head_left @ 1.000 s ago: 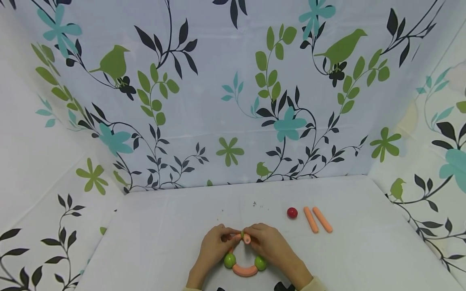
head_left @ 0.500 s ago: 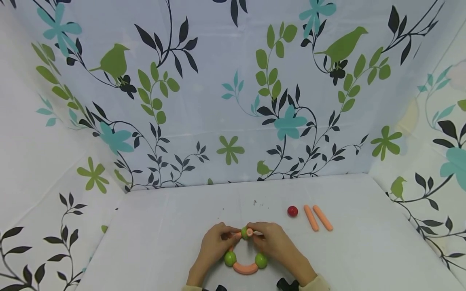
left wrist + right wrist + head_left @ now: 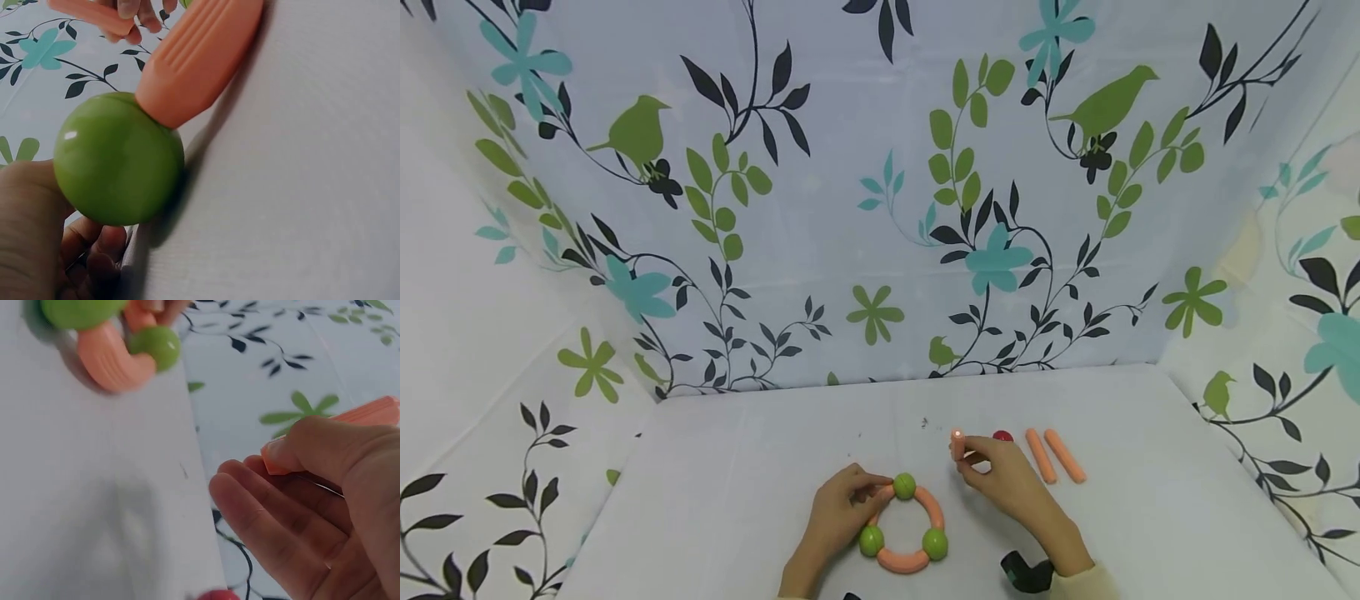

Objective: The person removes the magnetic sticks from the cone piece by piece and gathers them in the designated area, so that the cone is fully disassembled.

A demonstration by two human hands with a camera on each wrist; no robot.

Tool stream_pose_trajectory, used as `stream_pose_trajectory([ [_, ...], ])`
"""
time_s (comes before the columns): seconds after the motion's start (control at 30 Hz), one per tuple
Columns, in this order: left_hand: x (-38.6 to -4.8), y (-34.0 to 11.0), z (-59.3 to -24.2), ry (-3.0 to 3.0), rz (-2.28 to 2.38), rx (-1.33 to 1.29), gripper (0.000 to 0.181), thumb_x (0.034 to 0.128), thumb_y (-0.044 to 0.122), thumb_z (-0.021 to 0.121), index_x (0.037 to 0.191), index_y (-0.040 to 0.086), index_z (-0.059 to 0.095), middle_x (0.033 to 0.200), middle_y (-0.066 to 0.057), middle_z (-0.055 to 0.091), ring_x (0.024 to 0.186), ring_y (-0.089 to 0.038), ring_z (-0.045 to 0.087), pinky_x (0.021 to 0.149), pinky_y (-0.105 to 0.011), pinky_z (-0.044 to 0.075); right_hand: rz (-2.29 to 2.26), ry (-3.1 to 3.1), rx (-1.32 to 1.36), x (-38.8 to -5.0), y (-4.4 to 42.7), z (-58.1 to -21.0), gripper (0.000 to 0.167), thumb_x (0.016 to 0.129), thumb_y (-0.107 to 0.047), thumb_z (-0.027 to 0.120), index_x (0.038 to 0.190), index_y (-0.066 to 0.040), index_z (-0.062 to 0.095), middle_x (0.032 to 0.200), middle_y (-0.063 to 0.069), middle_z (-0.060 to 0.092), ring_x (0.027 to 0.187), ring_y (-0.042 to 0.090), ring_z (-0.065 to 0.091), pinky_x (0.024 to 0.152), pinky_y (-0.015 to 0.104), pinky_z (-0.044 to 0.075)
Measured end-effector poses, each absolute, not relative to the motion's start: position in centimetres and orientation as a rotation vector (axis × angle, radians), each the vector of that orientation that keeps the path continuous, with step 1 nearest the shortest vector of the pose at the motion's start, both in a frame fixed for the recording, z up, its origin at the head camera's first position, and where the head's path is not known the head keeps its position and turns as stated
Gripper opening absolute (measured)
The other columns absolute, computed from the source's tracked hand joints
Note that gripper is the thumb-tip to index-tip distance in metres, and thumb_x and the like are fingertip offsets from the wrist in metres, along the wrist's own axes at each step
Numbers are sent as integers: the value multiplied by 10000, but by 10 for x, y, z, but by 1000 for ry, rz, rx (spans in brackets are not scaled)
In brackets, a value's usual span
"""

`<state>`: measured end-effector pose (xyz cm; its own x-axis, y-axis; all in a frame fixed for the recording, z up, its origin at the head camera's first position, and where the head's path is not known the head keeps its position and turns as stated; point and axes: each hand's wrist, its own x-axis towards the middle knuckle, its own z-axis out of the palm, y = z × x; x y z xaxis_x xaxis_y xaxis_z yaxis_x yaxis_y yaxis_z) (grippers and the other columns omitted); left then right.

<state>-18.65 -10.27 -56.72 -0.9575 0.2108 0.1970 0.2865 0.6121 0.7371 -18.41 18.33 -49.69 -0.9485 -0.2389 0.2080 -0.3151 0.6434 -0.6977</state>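
Left hand (image 3: pixel 846 506) pinches ring (image 3: pixel 903 562) at eleven o'clock, right hand (image 3: pixel 1013 482) a rod (image 3: pixel 957 446) beyond one o'clock. From here, looks light, stiff; balls (image 3: pixel 904 486) likely slippery, grab ribs (image 3: pixel 190 47).

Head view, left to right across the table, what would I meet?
Left hand, ring of green balls and orange pieces, held orange stick, right hand, one loose orange stick, another loose orange stick.

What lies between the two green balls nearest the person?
A curved orange piece, its ends meeting the left green ball and the right green ball; the head view shows it.
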Motion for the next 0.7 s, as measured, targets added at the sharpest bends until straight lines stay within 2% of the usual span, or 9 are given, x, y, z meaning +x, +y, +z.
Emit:
stream_pose_trajectory([
  [0.1,-185,-104,-570,-2730,-1286,-421,236,898,518,761,1026,330,819,813,171,579,745,19,509,673,-179,438,1235,-2788,320,-185,199,-494,225,932,-72,749,1154,-106,740,1097,26,777,944,160,748,693,226,573],
  [0.2,-185,-105,-571,-2696,-1280,-447,207,901,498,766,1023,338,815,825,187,586,759,26,527,687,-179,458,1311,-2794,197,-186,215,-489,332,950,-86,738,1279,-66,704,1092,79,770,881,173,745,637,222,546],
  [0.33,-184,-104,-570,-2643,-1236,-482,152,891,444,798,1006,346,812,825,211,587,773,14,516,711,-184,461,1373,-2768,108,-185,238,-483,380,969,-111,727,1332,-20,663,1103,173,752,773,192,753,631,239,585],
  [0.47,-184,-104,-568,-2624,-1180,-507,136,882,404,820,1004,342,817,842,219,606,789,-12,468,724,-186,423,1356,-2772,-9,-183,259,-475,445,987,-180,722,1384,-4,624,1128,210,739,735,168,748,633,265,597],
  [0.57,-185,-103,-568,-2610,-1171,-537,136,885,381,820,1011,329,817,875,227,631,805,-40,447,735,-191,402,1305,-2783,-75,-182,276,-475,480,997,-228,718,1408,-7,607,1187,225,719,768,195,742,606,276,581],
  [0.7,-184,-103,-569,-2612,-1192,-556,129,890,361,818,1014,330,808,906,255,647,846,-44,461,772,-212,410,1181,-2803,-136,-181,299,-485,494,1002,-291,713,1402,-17,621,1262,213,696,933,254,703,583,266,542],
])
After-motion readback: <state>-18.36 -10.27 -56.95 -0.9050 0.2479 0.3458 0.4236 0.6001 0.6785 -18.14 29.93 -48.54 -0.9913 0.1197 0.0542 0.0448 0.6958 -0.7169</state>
